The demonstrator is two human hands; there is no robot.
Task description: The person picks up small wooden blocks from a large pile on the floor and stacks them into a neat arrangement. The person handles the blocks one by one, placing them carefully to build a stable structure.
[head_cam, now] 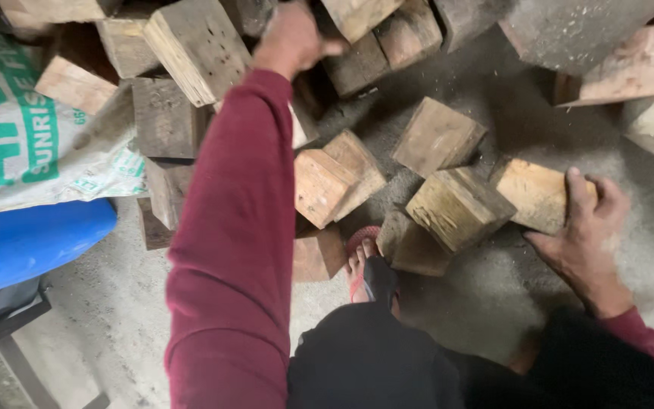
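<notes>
Right hand (586,227) lay spread over a pale wood block (535,193) on the dusty floor (493,295), fingers wrapped across its far edge to grip it. Left hand (291,38) reached up into the heaped blocks (191,49), closed, though what it held I could not tell.

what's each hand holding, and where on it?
Right hand grips a pale wood block at its right end. Left hand reaches into the stacked blocks; its grip is hidden.

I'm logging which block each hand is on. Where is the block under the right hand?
In the head view, the pale wood block lies on the dusty floor at right, gripped by the right hand, beside a tilted block.
</notes>
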